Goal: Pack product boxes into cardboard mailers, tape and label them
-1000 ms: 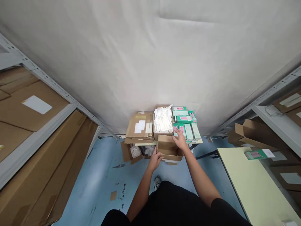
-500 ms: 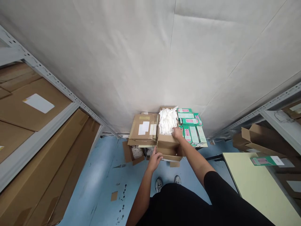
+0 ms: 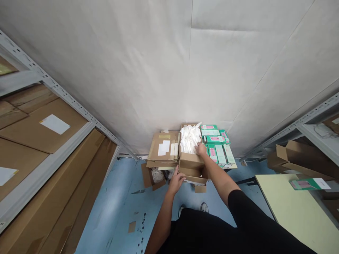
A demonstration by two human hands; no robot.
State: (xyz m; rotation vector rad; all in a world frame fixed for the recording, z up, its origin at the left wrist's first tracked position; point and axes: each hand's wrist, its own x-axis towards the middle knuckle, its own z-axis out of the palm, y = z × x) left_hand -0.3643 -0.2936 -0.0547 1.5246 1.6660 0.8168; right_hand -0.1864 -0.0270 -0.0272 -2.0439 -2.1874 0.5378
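Note:
An open cardboard box [image 3: 195, 173], deep and mostly bare inside, stands at the near edge of the table. My left hand [image 3: 176, 181] grips its left front corner, thumb toward the inside. Directly behind it, another cardboard box holds a heap of slim white packets [image 3: 190, 138]. At the near right corner of that heap is my right hand [image 3: 201, 149], its fingers curled against the packets; whatever they pinch is too small to make out. Several green-and-pink product boxes [image 3: 217, 139] lie to the right of the heap.
Flattened cartons with white labels [image 3: 162, 150] are stacked left of the boxes. Under the table, an open carton [image 3: 156, 175] holds clear bags. Shelves with large cartons [image 3: 53, 123] flank the left; a pale side table [image 3: 288, 208] with a green box [image 3: 308, 183] stands right.
The camera view has shifted slightly, so everything sits a little lower and further right. Both hands keep nearly the same places at the boxes.

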